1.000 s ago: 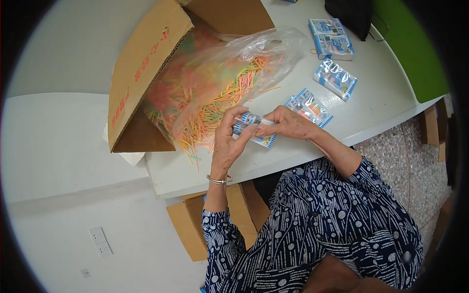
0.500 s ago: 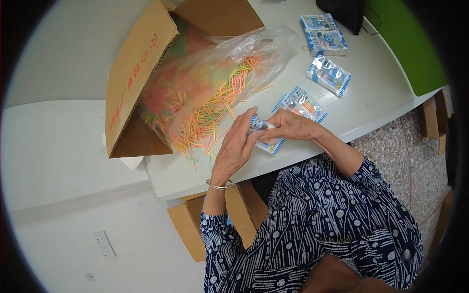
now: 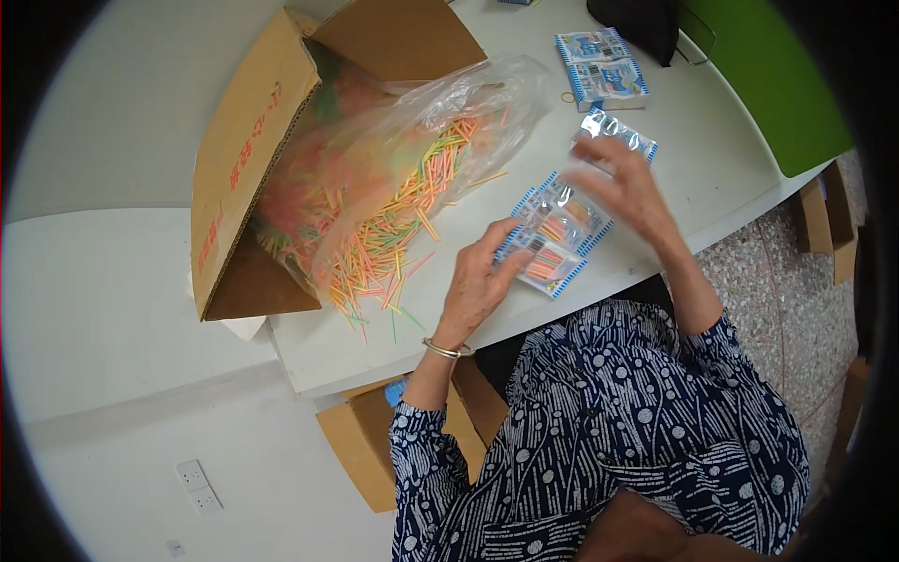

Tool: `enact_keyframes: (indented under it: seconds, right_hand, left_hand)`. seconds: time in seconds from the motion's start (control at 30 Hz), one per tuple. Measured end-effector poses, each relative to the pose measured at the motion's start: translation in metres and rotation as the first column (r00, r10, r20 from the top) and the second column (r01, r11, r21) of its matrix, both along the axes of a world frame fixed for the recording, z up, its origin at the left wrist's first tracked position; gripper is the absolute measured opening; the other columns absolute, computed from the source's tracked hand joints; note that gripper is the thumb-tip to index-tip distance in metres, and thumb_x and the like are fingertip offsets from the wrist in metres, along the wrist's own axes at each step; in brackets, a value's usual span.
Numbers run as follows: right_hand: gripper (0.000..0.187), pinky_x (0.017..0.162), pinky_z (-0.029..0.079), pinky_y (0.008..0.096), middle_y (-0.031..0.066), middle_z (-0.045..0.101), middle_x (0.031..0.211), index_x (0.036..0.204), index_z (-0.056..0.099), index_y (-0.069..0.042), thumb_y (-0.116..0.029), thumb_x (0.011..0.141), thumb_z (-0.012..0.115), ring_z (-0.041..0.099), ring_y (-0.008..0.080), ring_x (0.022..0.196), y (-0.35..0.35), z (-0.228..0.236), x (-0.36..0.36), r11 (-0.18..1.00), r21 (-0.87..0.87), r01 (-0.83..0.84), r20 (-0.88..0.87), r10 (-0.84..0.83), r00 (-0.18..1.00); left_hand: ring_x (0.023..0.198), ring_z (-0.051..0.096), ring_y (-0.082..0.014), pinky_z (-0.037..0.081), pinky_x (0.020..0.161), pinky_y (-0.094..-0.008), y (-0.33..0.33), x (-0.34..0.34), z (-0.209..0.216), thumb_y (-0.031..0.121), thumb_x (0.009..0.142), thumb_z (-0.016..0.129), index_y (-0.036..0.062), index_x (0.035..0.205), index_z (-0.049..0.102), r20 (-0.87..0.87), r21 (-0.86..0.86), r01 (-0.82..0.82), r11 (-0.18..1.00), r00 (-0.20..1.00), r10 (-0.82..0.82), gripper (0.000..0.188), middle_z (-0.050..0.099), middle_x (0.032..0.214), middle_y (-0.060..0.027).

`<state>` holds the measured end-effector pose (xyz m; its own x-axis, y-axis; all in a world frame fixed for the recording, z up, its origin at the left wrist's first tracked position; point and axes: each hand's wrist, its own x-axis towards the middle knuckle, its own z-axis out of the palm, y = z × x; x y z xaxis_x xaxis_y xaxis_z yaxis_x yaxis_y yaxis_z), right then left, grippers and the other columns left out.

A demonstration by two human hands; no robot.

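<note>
My left fingers (image 3: 494, 236) are pinching the near packet (image 3: 554, 265) by its left side, with the thumb on top. It is shiny, see-through and blue at the ends, and pink and yellow sticks show inside. My right fingers (image 3: 604, 157) are spread apart and let go, up in front of the third packet (image 3: 616, 124). They are blurry, so I cannot tell if they touch it.

The near packet is close to my side of the bench (image 3: 712, 201). Just past it is the second packet (image 3: 573, 208), with sticks in it too. The two overlap where they meet. The third packet is farther off and partly hidden by my fingers. Past that, a little group of packets (image 3: 609, 80) lies flat, with a small yellow ring (image 3: 567, 97) just to its left.

To the left of my fingers, lots of thin sticks (image 3: 384, 248) are in a messy heap, pink, yellow, orange and green. Many are inside a big clear bag (image 3: 501, 80), and some have spilled onto the bench. The bag comes out of a big brown box (image 3: 245, 169) on the far left. At the far right there is a black thing (image 3: 644, 28) beside a green board (image 3: 782, 94). A shiny bracelet (image 3: 448, 350) is on my left wrist.
</note>
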<state>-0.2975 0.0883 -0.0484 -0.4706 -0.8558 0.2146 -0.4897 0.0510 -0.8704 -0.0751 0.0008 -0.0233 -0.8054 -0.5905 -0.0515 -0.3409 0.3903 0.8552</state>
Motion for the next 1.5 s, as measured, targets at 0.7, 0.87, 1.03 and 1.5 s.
enact_keyframes:
  seconds: [0.7, 0.87, 1.03, 1.5]
  right_hand:
    - [0.017, 0.081, 0.042, 0.0379, 0.0104, 0.059, 0.104, 0.092, 0.064, -0.001, -0.012, 0.08, 0.066, 0.054, 0.0278, 0.093, -0.004, -0.044, -0.061, 0.924, -0.3, 0.237, -0.593, -0.375, 0.713]
    - [0.021, 0.083, 0.041, 0.039, 0.0117, 0.059, 0.106, 0.095, 0.064, 0.0, -0.015, 0.08, 0.066, 0.053, 0.0291, 0.097, -0.008, -0.051, -0.057, 0.947, -0.18, 0.266, -0.64, -0.318, 0.699]
    - [0.022, 0.086, 0.04, 0.0391, 0.0131, 0.059, 0.103, 0.095, 0.064, 0.001, -0.015, 0.081, 0.065, 0.052, 0.0308, 0.098, -0.006, -0.063, -0.071, 0.952, -0.018, 0.304, -0.55, -0.264, 0.792]
    - [0.043, 0.079, 0.045, 0.0374, 0.0139, 0.059, 0.097, 0.112, 0.058, -0.003, -0.006, 0.072, 0.071, 0.055, 0.0304, 0.092, -0.008, 0.005, 0.044, 0.922, -0.226, -0.314, -0.438, 0.191, 0.879]
  left_hand:
    - [0.115, 0.043, -0.0338, 0.035, 0.097, -0.0407, 0.006, -0.017, -0.014, 0.012, 0.08, 0.066, 0.0012, 0.109, 0.057, -0.154, -0.34, -0.181, 0.923, 0.979, 0.135, 0.033, 0.047, 0.126, -0.0163]
    - [0.115, 0.043, -0.0331, 0.036, 0.097, -0.0403, 0.0, -0.022, -0.009, 0.011, 0.08, 0.065, 0.0018, 0.109, 0.057, -0.2, -0.329, -0.204, 0.922, 0.969, 0.143, 0.031, 0.048, 0.126, -0.0158]
    - [0.116, 0.044, -0.0326, 0.036, 0.097, -0.0401, 0.003, -0.02, -0.019, 0.012, 0.08, 0.066, 0.0018, 0.109, 0.057, -0.177, -0.288, -0.186, 0.939, 0.974, 0.139, 0.032, 0.048, 0.126, -0.0159]
    - [0.08, 0.059, -0.0244, 0.047, 0.073, -0.0325, -0.009, -0.016, -0.006, 0.015, 0.081, 0.068, -0.0012, 0.096, 0.062, -0.113, 0.109, -0.222, 0.969, 0.966, 0.234, 0.023, 0.062, 0.089, -0.0127]
